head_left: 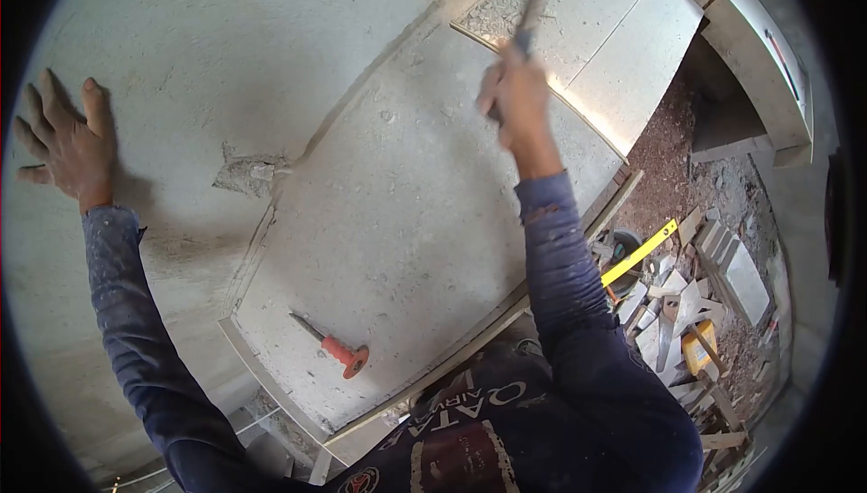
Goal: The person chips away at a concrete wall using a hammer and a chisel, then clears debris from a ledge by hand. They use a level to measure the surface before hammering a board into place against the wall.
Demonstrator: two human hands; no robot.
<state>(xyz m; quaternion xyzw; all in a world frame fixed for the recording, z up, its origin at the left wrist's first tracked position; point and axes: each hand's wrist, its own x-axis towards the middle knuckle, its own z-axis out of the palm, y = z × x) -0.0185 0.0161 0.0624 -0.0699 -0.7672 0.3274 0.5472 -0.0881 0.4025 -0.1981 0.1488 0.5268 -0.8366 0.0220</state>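
Observation:
My right hand point(517, 100) is closed around the handle of a hammer point(535, 10), raised over the far end of the slab and blurred by motion. Fingers spread, my left hand point(68, 141) lies flat against the plastered wall point(172, 60) and holds nothing. A chisel point(334, 346) with a red hand guard lies on the near part of the grey concrete slab point(406, 186), apart from both hands. Where the wall meets the slab, a chipped hole point(248, 174) shows broken plaster.
Rubble covers the pale tiled surface point(587, 32) at the far end. Beyond the slab's right edge, a yellow level point(641, 254), broken tile pieces point(664, 312), stacked tiles point(733, 267) and a bucket point(623, 247) are on the floor. A curved ledge point(759, 69) borders the far right.

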